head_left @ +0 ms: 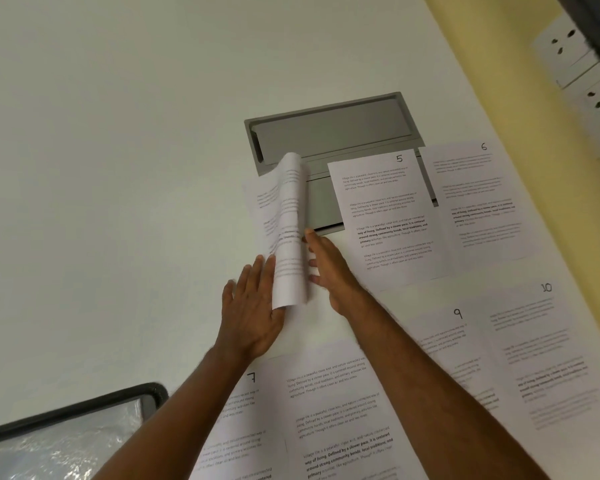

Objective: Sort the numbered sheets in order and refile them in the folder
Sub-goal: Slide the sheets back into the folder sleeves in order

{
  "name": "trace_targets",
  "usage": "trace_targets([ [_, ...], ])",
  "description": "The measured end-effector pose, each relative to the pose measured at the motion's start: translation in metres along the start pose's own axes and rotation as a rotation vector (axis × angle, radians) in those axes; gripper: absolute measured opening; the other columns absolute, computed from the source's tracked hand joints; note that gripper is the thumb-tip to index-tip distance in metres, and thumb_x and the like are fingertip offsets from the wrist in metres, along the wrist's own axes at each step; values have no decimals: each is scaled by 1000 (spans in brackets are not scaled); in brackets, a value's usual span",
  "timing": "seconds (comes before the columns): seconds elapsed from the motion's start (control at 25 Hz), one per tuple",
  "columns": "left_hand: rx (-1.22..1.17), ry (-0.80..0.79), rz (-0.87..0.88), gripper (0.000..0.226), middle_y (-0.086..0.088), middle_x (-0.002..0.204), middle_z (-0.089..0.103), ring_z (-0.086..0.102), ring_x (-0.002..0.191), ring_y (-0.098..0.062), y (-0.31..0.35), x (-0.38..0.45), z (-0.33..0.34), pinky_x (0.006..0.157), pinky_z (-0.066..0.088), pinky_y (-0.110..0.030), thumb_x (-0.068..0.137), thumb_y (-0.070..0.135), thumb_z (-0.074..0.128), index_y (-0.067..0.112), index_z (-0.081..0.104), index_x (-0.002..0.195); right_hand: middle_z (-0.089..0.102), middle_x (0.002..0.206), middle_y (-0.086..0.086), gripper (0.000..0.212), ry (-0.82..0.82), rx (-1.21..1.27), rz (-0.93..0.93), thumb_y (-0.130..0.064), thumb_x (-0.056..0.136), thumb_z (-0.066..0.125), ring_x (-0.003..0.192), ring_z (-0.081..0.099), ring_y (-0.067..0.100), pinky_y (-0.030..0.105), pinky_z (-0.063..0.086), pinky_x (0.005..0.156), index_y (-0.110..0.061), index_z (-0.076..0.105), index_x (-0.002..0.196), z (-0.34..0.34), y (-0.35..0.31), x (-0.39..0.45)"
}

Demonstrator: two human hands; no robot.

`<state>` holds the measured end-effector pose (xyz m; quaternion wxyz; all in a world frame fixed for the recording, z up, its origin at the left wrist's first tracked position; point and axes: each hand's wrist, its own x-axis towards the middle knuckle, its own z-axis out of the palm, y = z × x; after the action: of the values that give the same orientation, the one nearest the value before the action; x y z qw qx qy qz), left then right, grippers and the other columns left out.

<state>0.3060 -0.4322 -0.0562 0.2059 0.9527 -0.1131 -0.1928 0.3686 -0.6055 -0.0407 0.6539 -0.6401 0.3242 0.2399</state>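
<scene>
A small stack of printed sheets (290,237) stands curled up off the white table (118,168) between my hands. My left hand (253,317) lies flat with straight fingers against the stack's left side. My right hand (333,271) grips the stack's right edge, thumb on top and fingers curled under. Single sheets lie spread on the table: sheet 5 (385,216), sheet 6 (478,202), sheet 7 (243,427), sheet 9 (440,327) and sheet 10 (548,358). Between 7 and 9 lies another sheet (333,410) whose number my arm hides. The folder (66,441), clear plastic with a dark rim, sits at the bottom left.
A grey recessed cable tray (326,133) is set into the table behind the stack, partly under sheet 5. White power sockets (589,81) are mounted on the yellow wall (492,46) at the right. The table's right edge runs diagonally beside sheets 6 and 10.
</scene>
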Motion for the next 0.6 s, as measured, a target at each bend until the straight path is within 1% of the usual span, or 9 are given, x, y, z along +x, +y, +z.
trace_targets([
  [0.04, -53, 36, 34, 85, -5, 172, 6, 17, 156, -29, -1, -5, 0, 121, 25, -55, 92, 66, 2, 22, 1, 164, 67, 130, -2, 44, 4, 56, -3, -57, 101, 51, 112, 67, 17, 38, 57, 88, -26, 58, 131, 2, 2, -1],
  [0.12, -124, 74, 68, 84, -4, 172, 8, 29, 152, -28, 1, -16, -1, 115, 38, -50, 94, 71, 4, 24, 3, 164, 73, 119, 0, 41, 1, 175, 27, -56, 97, 60, 102, 73, 17, 36, 60, 77, -26, 62, 125, 3, -1, -7],
  [0.2, -166, 62, 40, 83, 0, 172, 4, 40, 145, -27, 3, -27, -2, 105, 45, -44, 94, 74, 10, 30, 3, 164, 75, 110, -2, 35, 27, 185, 47, -57, 94, 63, 98, 71, 16, 38, 55, 84, -28, 67, 113, 0, -5, -12],
  [0.24, -205, 49, 21, 84, 1, 172, 4, 41, 143, -27, 4, -32, -4, 103, 47, -43, 92, 76, 13, 32, 5, 164, 74, 111, -3, 37, 37, 161, 59, -59, 92, 64, 101, 68, 15, 40, 50, 91, -28, 68, 113, -3, -5, -14],
  [0.32, -369, 86, 14, 89, -1, 170, 16, 37, 146, -24, 7, -43, -11, 109, 43, -44, 91, 80, 15, 28, 19, 162, 68, 127, -1, 57, 29, 147, 97, -62, 87, 69, 114, 61, 18, 45, 46, 105, -24, 63, 129, -7, -3, -21],
  [0.36, -474, 141, 29, 85, -4, 166, 27, 36, 148, -23, 8, -48, -12, 116, 39, -44, 95, 76, 21, 23, 29, 160, 62, 136, 0, 69, 21, 158, 119, -63, 84, 71, 122, 57, 21, 48, 45, 109, -22, 58, 138, -9, 0, -25],
  [0.44, -638, 303, 19, 60, -4, 156, 45, 39, 146, -18, 12, -59, -18, 121, 35, -44, 100, 47, 39, 17, 46, 151, 54, 147, 1, 86, -7, 176, 143, -66, 80, 74, 132, 52, 25, 55, 43, 112, -21, 48, 149, -8, 5, -38],
  [0.52, -781, 406, -70, 52, 1, 150, 53, 46, 141, -12, 23, -70, -31, 118, 38, -43, 94, 25, 45, 18, 55, 144, 53, 149, 3, 92, -60, 223, 154, -69, 77, 74, 134, 52, 27, 59, 43, 112, -22, 45, 151, -2, 10, -53],
  [0.6, -914, 433, -179, 48, 3, 144, 58, 51, 135, -9, 38, -87, -52, 114, 45, -42, 93, 15, 49, 21, 61, 140, 56, 145, 6, 93, -124, 307, 194, -73, 76, 71, 132, 53, 30, 60, 41, 113, -21, 46, 149, 7, 15, -73],
])
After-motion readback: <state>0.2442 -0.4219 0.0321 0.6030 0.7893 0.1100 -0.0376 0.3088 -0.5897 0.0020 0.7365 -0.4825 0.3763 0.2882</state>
